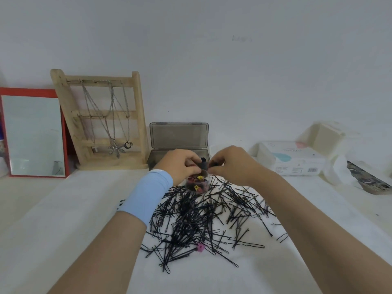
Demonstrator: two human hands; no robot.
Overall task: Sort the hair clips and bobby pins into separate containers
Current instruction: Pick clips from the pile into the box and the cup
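Observation:
A big heap of black bobby pins lies on the white cloth in front of me. One small pink hair clip sits among the pins near the front. A small clear round jar holding several colourful mini hair clips stands at the far edge of the heap. My left hand, with a light blue wrist sleeve, grips the jar's top rim. My right hand pinches a dark clip right above the jar. Behind the hands stands an open smoky-grey plastic box, its inside mostly hidden.
A wooden jewellery stand with necklaces and a red-framed mirror lean on the wall at the back left. A white packaged box and cream containers sit at the back right, with a patterned item at the right edge.

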